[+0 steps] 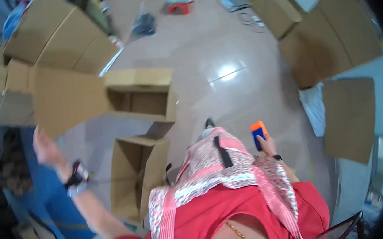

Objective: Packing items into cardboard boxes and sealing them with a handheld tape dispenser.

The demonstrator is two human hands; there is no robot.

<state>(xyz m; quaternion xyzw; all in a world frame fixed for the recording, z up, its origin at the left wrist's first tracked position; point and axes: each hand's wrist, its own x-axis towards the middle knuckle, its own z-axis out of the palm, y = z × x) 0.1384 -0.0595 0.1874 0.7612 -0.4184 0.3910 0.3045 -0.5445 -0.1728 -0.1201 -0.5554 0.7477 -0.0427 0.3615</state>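
Note:
On the left, my left hand (47, 149) is at the lower corner of a flat brown cardboard sheet (68, 98). The fingers look closed round its edge, though motion blurs them slightly. That sheet leans among larger cardboard pieces, and whether it is joined to a box cannot be made out. My right hand (267, 145) is closed round a small block-shaped thing (258, 135), orange on top and blue below, held to the right of my apron. Between the hands, two open cardboard boxes, one farther off (144, 101) and one nearer (132, 178), show bare insides.
Large folded cardboard (57, 38) stands at the far left; more cardboard (328, 37) lines the right. A brown panel (349, 118) leans beside a white plastic bag (314, 110). On the tiled floor ahead are a red stool (179, 8) and a dark bag (144, 24).

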